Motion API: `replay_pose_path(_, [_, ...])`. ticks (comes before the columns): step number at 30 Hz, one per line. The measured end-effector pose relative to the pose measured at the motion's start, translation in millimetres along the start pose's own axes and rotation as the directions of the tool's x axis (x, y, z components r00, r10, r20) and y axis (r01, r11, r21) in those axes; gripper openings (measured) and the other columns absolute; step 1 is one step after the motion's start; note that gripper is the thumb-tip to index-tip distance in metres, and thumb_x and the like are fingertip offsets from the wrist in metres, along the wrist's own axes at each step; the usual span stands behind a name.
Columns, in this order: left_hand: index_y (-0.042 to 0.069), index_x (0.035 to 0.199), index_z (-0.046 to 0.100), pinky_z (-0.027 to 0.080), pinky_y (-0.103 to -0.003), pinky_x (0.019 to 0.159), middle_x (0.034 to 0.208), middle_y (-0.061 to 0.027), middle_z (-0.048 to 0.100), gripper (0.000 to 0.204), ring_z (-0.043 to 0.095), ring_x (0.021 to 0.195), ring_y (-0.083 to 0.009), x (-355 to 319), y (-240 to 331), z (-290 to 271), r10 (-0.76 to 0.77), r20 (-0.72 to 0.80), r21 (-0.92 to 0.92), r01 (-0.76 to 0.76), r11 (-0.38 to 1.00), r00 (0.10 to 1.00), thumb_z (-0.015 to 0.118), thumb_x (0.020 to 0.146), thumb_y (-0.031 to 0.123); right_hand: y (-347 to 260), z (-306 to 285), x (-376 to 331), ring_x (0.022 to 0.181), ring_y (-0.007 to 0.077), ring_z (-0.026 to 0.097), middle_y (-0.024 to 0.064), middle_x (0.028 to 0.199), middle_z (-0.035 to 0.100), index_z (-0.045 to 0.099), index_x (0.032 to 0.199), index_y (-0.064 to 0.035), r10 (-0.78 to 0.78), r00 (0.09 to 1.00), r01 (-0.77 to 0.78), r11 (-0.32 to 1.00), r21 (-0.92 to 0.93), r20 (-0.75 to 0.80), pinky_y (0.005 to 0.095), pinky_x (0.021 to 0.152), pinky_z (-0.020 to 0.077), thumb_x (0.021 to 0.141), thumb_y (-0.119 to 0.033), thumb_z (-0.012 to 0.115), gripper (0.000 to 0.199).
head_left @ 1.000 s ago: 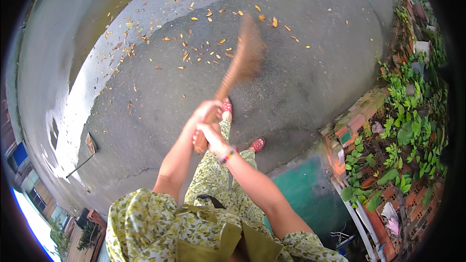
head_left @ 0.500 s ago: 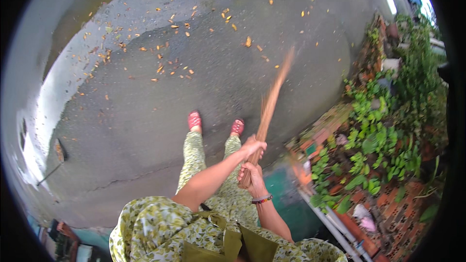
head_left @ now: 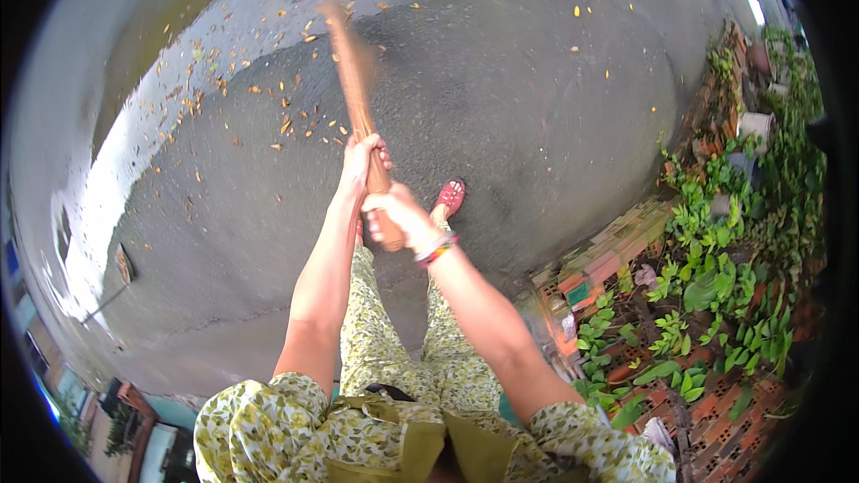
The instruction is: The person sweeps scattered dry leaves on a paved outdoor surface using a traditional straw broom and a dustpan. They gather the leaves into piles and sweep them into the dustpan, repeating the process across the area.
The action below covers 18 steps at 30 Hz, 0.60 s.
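A long brown twig broom reaches away from me over grey pavement, its far bristles smeared by motion. My left hand is wrapped round its middle. Closer to me, my right hand, with bracelets at the wrist, grips the bound butt end. Yellow fallen leaves are scattered on the ground left of the broom and around its far tip. The tip is too blurred to tell whether it touches the ground.
My red sandal stands right of the broom's butt. Rightward is a brick border with leafy plants and hollow bricks. Wet, shiny pavement curves along the left. A long-handled tool lies at the lower left.
The broom has swung from right to left, its tip now among the leaves. Both my hands have moved left and farther out, still holding it.
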<state>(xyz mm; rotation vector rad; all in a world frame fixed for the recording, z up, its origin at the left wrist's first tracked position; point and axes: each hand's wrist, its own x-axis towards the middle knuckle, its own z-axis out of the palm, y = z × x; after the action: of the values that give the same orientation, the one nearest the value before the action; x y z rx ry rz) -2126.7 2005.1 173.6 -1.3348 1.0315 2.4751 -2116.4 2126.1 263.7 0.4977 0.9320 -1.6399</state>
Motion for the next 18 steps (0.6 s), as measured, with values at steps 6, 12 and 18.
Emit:
replay_pose_path(6, [0.007, 0.117, 0.027, 0.049, -0.033, 0.039, 0.073, -0.0089, 0.049, 0.05, 0.054, 0.047, -0.0189, -93.2, -82.4, 135.9, 0.019, 0.015, 0.366, -0.023, 0.93, 1.0, 0.053, 0.074, -0.003, -0.3, -104.7, -145.4, 0.044, 0.0138, 0.054, 0.0037, 0.061, 0.053, 0.044, 0.101, -0.0038, -0.039, 0.998, 0.042, 0.997, 0.058, -0.044, 0.0265, 0.038, 0.0456, 0.077, -0.008, 0.063, 0.031])
replay_pose_path(12, [0.008, 0.113, 0.036, 0.048, -0.031, 0.047, 0.075, -0.0075, 0.05, 0.049, 0.052, 0.055, -0.0155, -161.8, -272.1, 218.0, -0.745, 0.164, 0.452, 0.622, 0.64, 0.647, 0.062, 0.071, 0.003, 67.9, -170.2, -281.9, 0.049, 0.0144, 0.053, 0.004, 0.061, 0.052, 0.051, 0.077, -0.0046, 0.17, 0.895, 0.165, 0.732, 0.661, -0.412, 0.029, 0.048, 0.0468, 0.08, -0.009, 0.06, 0.011])
replay_pose_path(18, [0.004, 0.076, 0.053, 0.048, -0.032, 0.053, 0.065, -0.0061, 0.056, 0.018, 0.056, 0.056, -0.0187, -123.8, -365.6, 238.7, -0.907, 0.1, 0.645, 0.668, 0.372, 0.408, 0.066, 0.073, 0.015, 52.8, -248.7, -268.9, 0.052, 0.0118, 0.049, 0.0, 0.06, 0.049, 0.05, 0.07, -0.0089, 0.203, 0.836, 0.387, 0.442, 0.81, -0.51, 0.0248, 0.052, 0.0443, 0.082, -0.01, 0.058, 0.014])
